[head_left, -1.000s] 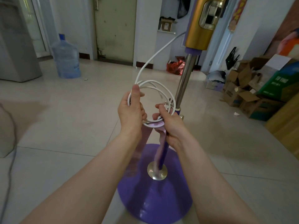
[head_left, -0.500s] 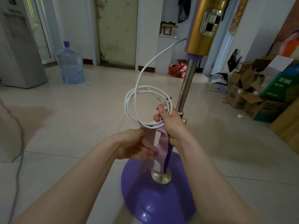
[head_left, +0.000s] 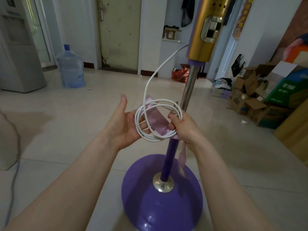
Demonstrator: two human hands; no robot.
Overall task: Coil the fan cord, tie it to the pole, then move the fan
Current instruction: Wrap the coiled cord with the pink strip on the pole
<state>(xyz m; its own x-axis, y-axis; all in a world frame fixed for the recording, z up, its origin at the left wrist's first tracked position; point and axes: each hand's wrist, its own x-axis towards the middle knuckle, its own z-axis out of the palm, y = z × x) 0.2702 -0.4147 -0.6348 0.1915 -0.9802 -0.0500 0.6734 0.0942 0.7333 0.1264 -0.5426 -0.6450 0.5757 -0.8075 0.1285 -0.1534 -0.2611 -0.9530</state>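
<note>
Right hand (head_left: 185, 129): fist closed, pinching cord coil (head_left: 158, 120) against pole (head_left: 188, 90).
Left hand (head_left: 128, 124): spread, palm up, touching ribbon (head_left: 156, 119).
Ribbon axis: runs leftward from right hand, through coil.

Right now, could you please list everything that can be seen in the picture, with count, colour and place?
fan cord: one, white, coiled beside the pole, one strand rising to the gold housing
ribbon: one, pale purple, passing through the coil, its end hanging by the pole
fan pole: one, silver above and purple below, centre
gold housing: one, top of the pole
fan base: one, purple, on the floor
water bottle: one, pale blue, far left
cardboard boxes: several, brown, right wall
red bag: one, behind the pole
left hand: open, palm behind the coil
right hand: its grip closed on the fan cord
</note>
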